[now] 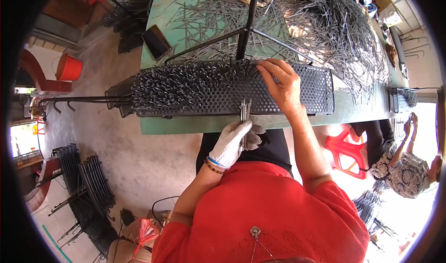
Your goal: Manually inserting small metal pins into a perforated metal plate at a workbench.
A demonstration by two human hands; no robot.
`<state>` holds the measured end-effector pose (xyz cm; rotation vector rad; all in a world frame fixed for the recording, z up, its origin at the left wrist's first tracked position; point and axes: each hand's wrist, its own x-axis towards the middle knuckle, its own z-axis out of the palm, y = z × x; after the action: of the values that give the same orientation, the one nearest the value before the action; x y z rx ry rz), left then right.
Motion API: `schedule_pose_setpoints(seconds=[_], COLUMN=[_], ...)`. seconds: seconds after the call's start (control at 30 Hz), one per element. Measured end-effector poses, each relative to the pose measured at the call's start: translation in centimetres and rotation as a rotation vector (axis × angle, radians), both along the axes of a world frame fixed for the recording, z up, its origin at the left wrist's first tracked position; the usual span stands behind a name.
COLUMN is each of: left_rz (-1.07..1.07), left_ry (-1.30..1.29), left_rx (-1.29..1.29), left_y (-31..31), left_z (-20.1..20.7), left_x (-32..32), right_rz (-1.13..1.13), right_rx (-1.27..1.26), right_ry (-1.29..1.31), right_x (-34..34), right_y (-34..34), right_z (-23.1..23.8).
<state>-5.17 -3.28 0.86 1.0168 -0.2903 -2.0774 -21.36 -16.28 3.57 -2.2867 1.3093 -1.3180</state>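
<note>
A long black perforated metal tray (311, 88) lies across the near edge of the green table (357, 108). Upright dark metal pins (174, 88) crowd its left half, while rows of bare holes show on the right. My left hand (232, 142), in a white glove, grips a small bundle of thin grey metal pins (245, 109) at the tray's front edge. Bare and palm down, my right hand (283, 85) reaches over the tray. Its thumb and fingers pinch together by the far rim, at the border of the filled rows; whatever they hold is too small to make out.
Loose metal rods (334, 23) are heaped behind the tray. A black upright frame (246, 30) rises there too. Left of it lies a dark flat rectangular object (156, 42). A red stool (346, 149) and another person (404, 170) are at right; black racks (95, 184) stand left.
</note>
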Motion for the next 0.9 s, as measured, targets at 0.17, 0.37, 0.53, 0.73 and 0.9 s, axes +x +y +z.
schedule_pose_setpoints(seconds=[0.17,0.37,0.53,0.73,0.9], left_rz=[-0.038,-0.055,-0.061,0.008,-0.004], left_ry=[0.009,0.013,-0.022,0.076,0.059], left_rx=[-0.028,0.032,-0.013,-0.096,-0.112], left_y=[0.0,0.0,0.1,-0.4,-0.7], left_z=[0.3,0.2,0.7,1.6,2.2], left_x=[0.0,-0.1,-0.1,0.1,0.0], right_rz=[-0.088,-0.108,-0.091,0.056,0.225], right_rx=[0.135,-0.108,0.069,0.637,0.878], right_ry=[-0.194,0.048,-0.115,-0.166,-0.374], right_x=[0.8,0.5,0.9,-0.2,0.0], right_y=[0.4,0.2,1.2,4.0,4.8], right_z=[-0.9,-1.8,0.0,2.3,0.2])
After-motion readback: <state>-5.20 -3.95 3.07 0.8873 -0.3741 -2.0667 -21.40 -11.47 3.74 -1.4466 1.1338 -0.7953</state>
